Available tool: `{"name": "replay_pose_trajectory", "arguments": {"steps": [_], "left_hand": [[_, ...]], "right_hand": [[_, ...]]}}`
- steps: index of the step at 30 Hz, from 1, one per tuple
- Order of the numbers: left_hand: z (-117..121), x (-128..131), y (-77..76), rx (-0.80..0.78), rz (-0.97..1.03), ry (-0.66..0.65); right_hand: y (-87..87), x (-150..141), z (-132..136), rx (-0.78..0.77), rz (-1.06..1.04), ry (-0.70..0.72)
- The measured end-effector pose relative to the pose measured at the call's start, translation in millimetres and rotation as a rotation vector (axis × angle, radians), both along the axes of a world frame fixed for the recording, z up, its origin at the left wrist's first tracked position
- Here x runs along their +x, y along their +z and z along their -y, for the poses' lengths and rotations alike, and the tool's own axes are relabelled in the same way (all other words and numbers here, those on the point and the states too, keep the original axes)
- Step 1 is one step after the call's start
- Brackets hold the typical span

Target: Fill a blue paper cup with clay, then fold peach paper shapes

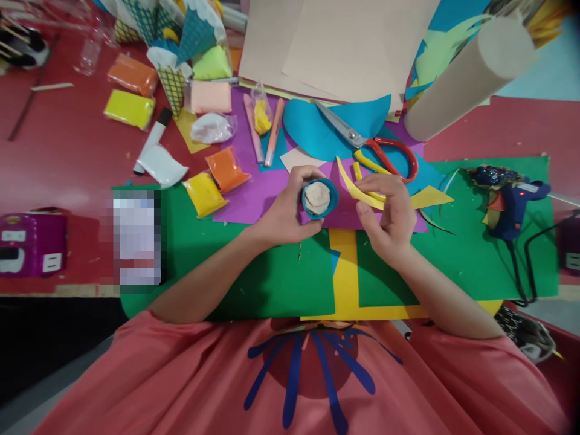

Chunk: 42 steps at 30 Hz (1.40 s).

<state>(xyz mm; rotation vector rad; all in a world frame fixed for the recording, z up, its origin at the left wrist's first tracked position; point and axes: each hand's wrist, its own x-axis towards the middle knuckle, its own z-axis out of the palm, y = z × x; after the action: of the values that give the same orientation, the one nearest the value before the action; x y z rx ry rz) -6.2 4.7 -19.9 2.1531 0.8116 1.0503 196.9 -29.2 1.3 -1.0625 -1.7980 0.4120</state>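
Note:
My left hand (294, 208) is wrapped round a small blue round paper piece (334, 198), its open end facing up. Crumpled cream-coloured filling (318, 198) shows inside the blue rim; its lower part is hidden. On the right, my right hand (392, 217) has its fingers bent and its thumb apart from them. A curved yellow paper strip (348, 181) lies by those fingertips; I cannot tell whether they touch it. Behind this hand rest other short yellow strips (369, 163) and red-handled scissors (357, 139) on blue paper (308, 124).
Clay packets (226, 169) and two markers (274, 133) lie at the left and centre. Decorated paper cones (172, 78) stand farther back. A beige cylinder (462, 84) leans at the back right, with a blue glue gun (512, 205) and its cable nearer. A phone (138, 238) lies left.

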Motion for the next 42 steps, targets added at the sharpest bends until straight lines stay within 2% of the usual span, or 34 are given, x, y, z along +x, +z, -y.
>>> {"name": "replay_pose_trajectory", "arguments": {"steps": [3,6,13,17,24,28,31,34,38,42], "left_hand": [[2.3,-0.4,-0.7,0.008,0.038,-0.055],[4.3,0.8,-2.5,0.036,0.035,-0.066],[0.7,3.7,-7.7,0.084,-0.026,0.097],[-0.8,2.3,-7.2,0.08,-0.075,0.133],[1.0,1.8,-0.8,0.105,-0.105,0.047],[-1.2,-0.1,-2.1,0.054,-0.189,0.106],[-1.6,-0.5,-3.2,0.092,-0.182,0.147],[-0.8,-0.3,-3.0,0.153,-0.16,0.176],[-0.7,-1.1,-3.3,0.156,-0.171,0.216],[-1.7,-1.0,-4.1,0.157,-0.086,0.191]], "right_hand": [[-3.4,-3.2,-1.1,-0.11,0.029,0.079],[-5.3,-5.8,-2.2,-0.108,0.036,0.124],[-7.0,-3.7,-3.5,-0.174,0.043,0.078],[-9.3,-3.3,-3.6,-0.161,0.093,0.054],[-10.9,-3.7,-4.8,-0.152,0.037,0.068],[-10.6,-3.9,-4.8,-0.127,-0.008,0.091],[-11.0,-4.1,-4.8,-0.114,-0.05,0.132],[-11.2,-4.1,-4.6,-0.151,-0.06,0.15],[-11.0,-4.5,-2.4,-0.213,-0.103,0.176],[-11.4,-5.6,0.8,-0.303,-0.152,0.169]]}}
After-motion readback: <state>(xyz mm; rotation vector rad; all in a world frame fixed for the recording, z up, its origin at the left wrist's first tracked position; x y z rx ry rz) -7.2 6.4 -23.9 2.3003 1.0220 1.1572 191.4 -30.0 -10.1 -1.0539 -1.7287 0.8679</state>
